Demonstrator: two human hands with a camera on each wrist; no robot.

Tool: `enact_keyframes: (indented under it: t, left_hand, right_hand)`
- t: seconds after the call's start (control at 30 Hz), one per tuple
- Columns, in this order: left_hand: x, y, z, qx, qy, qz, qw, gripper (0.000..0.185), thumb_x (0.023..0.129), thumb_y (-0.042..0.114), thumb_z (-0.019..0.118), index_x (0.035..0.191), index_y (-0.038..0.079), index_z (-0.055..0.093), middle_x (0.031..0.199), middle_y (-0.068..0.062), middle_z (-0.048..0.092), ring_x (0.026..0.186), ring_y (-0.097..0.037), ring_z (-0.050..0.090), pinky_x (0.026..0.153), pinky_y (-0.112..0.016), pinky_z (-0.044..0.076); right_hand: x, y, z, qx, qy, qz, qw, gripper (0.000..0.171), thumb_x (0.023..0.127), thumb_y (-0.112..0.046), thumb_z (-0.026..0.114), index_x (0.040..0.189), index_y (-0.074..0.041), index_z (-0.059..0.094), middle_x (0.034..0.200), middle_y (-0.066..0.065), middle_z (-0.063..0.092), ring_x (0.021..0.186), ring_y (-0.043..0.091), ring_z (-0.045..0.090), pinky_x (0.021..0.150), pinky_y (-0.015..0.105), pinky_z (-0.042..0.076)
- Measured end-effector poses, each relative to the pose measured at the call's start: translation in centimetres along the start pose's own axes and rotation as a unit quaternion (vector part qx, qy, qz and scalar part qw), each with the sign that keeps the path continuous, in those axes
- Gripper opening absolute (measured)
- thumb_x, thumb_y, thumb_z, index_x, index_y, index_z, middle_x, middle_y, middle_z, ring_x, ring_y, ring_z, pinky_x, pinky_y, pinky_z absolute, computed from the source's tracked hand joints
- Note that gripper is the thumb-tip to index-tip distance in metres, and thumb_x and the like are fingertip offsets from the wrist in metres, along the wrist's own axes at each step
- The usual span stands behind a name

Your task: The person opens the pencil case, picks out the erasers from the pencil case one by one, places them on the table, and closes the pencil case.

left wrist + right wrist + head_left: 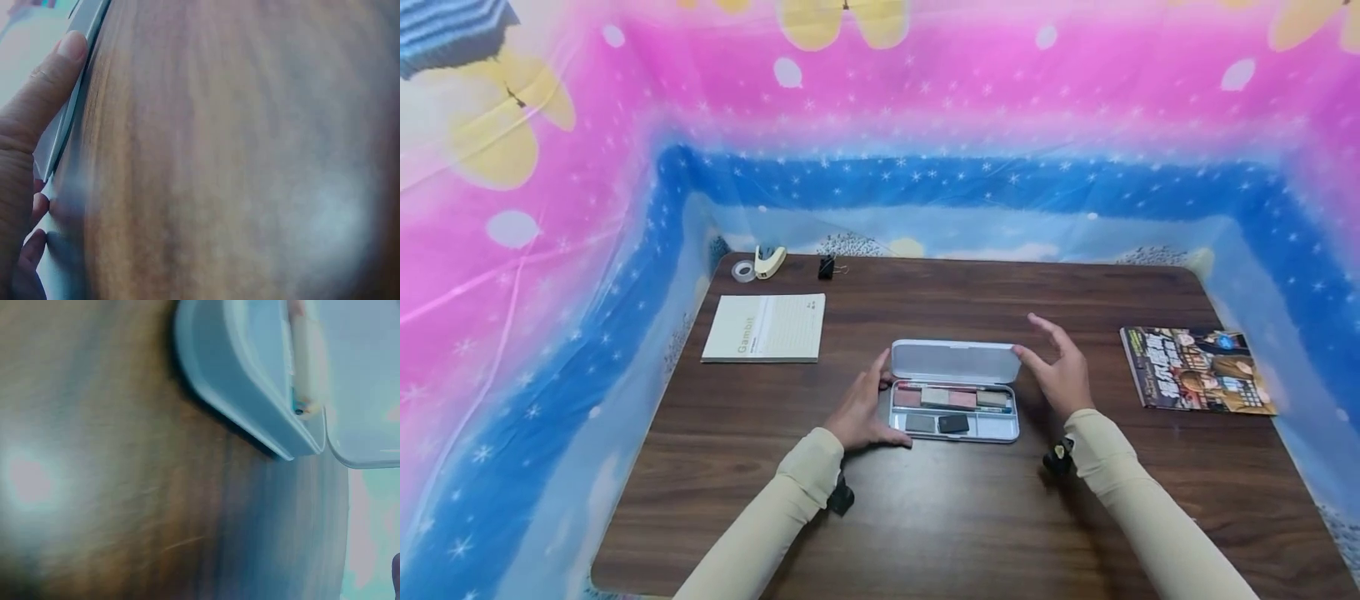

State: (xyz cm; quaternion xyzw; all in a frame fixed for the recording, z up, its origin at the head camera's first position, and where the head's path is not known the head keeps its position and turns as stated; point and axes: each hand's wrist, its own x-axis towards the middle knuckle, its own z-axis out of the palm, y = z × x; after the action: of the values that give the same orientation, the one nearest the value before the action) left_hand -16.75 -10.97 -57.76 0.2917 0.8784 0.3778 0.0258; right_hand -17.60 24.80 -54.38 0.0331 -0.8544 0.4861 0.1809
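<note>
A white pencil case [1000, 434] lies in the middle of the brown table, its lid [953, 362] standing up at the back. Inside are a grey eraser [919, 423], a black eraser [953, 423] and a row of pinkish blocks with a pen behind them. My left hand [868, 412] rests against the case's left end, fingers fairly straight; in the left wrist view its thumb [44, 94] lies along the case edge [75, 106]. My right hand [1060, 375] hovers at the lid's right end with fingers spread, thumb at the lid's corner. The right wrist view shows the case end [244, 381] and a pen [306, 362].
A cream notebook [765, 327] lies at the left, with a tape roll [743, 271], a stapler [770, 261] and a black binder clip [826, 267] behind it. A magazine [1195, 368] lies at the right. Pink and blue plastic sheeting walls the table [925, 517] on three sides.
</note>
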Motion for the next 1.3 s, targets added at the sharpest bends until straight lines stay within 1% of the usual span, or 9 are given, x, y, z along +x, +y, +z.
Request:
enact_keyframes:
  t: [0.17,0.27,0.3,0.43,0.57,0.77,0.9,1.17,1.3]
  left_hand:
    - [-0.2,-0.3,0.2,-0.014,0.004,-0.003,0.9999,0.151,0.057,0.034,0.107,0.166,0.002,0.007,0.138,-0.012,0.064,0.128,-0.032,0.053,0.112,-0.052,0.042]
    - [-0.1,-0.4,0.3,-0.018,0.000,-0.013,0.9998,0.151,0.059,0.034,0.107,0.166,0.002,0.006,0.140,-0.010,0.063,0.130,-0.031,0.052,0.115,-0.051,0.040]
    - [-0.1,-0.4,0.3,-0.021,0.000,-0.014,0.9997,0.150,0.059,0.034,0.107,0.166,0.001,0.006,0.140,-0.010,0.063,0.131,-0.032,0.052,0.115,-0.052,0.040]
    - [-0.2,-0.1,0.3,-0.028,-0.007,-0.024,0.9993,0.148,0.062,0.033,0.105,0.166,0.001,0.005,0.142,-0.011,0.061,0.132,-0.032,0.050,0.116,-0.053,0.039]
    - [-0.2,0.1,0.3,-0.027,-0.008,-0.028,0.9992,0.146,0.063,0.031,0.105,0.166,0.001,0.006,0.142,-0.012,0.061,0.132,-0.032,0.050,0.117,-0.052,0.039]
    - [-0.4,0.1,0.1,-0.020,0.000,-0.026,0.9995,0.145,0.062,0.030,0.106,0.166,0.000,0.008,0.141,-0.014,0.062,0.130,-0.032,0.051,0.116,-0.049,0.040]
    - [-0.4,0.1,0.2,-0.023,0.006,-0.016,0.9996,0.145,0.062,0.029,0.106,0.166,0.000,0.009,0.140,-0.013,0.063,0.129,-0.032,0.051,0.115,-0.049,0.041]
    - [-0.6,0.0,0.2,-0.031,0.007,-0.021,0.9993,0.144,0.062,0.028,0.106,0.165,0.000,0.009,0.139,-0.012,0.063,0.127,-0.031,0.052,0.114,-0.051,0.041]
    - [-0.5,-0.1,0.2,-0.035,0.005,-0.023,0.9991,0.143,0.064,0.028,0.105,0.166,0.001,0.008,0.139,-0.011,0.063,0.128,-0.030,0.051,0.114,-0.052,0.041]
  right_hand:
    - [1.7,1.3,1.2,-0.015,0.043,0.030,0.999,0.026,0.096,-0.019,0.081,0.117,-0.005,0.078,0.139,0.010,0.069,0.133,0.032,0.059,0.119,0.054,0.036]
    - [2.2,2.0,1.6,-0.029,0.045,0.029,0.998,0.019,0.096,-0.017,0.081,0.108,-0.002,0.081,0.134,0.014,0.071,0.129,0.036,0.063,0.122,0.056,0.029]
    - [2.3,2.3,1.7,-0.030,0.043,0.030,0.998,0.019,0.096,-0.016,0.080,0.108,-0.002,0.081,0.134,0.015,0.071,0.129,0.037,0.063,0.124,0.056,0.026]
    - [2.2,3.3,2.0,-0.037,0.026,0.044,0.998,0.020,0.096,-0.015,0.080,0.110,0.000,0.081,0.136,0.018,0.069,0.130,0.040,0.059,0.119,0.056,0.031]
    - [2.4,4.2,2.2,-0.083,-0.004,0.036,0.996,0.019,0.097,-0.015,0.079,0.108,0.000,0.081,0.140,0.020,0.066,0.131,0.043,0.054,0.113,0.061,0.035]
    - [2.8,4.0,2.6,-0.129,-0.044,0.029,0.990,0.015,0.096,-0.011,0.079,0.104,0.001,0.082,0.141,0.025,0.064,0.135,0.045,0.053,0.114,0.060,0.033]
    - [2.9,3.9,2.5,-0.135,-0.046,0.027,0.989,0.015,0.096,-0.011,0.079,0.103,0.001,0.082,0.139,0.026,0.064,0.134,0.044,0.055,0.113,0.058,0.034]
    - [2.4,3.8,2.1,-0.110,-0.051,0.045,0.992,0.024,0.099,-0.021,0.077,0.114,-0.002,0.080,0.140,0.021,0.065,0.133,0.041,0.056,0.115,0.059,0.034]
    - [1.5,2.9,1.2,-0.027,-0.045,0.080,0.995,0.034,0.100,-0.029,0.076,0.126,-0.007,0.077,0.136,0.013,0.070,0.124,0.028,0.062,0.109,0.043,0.044]
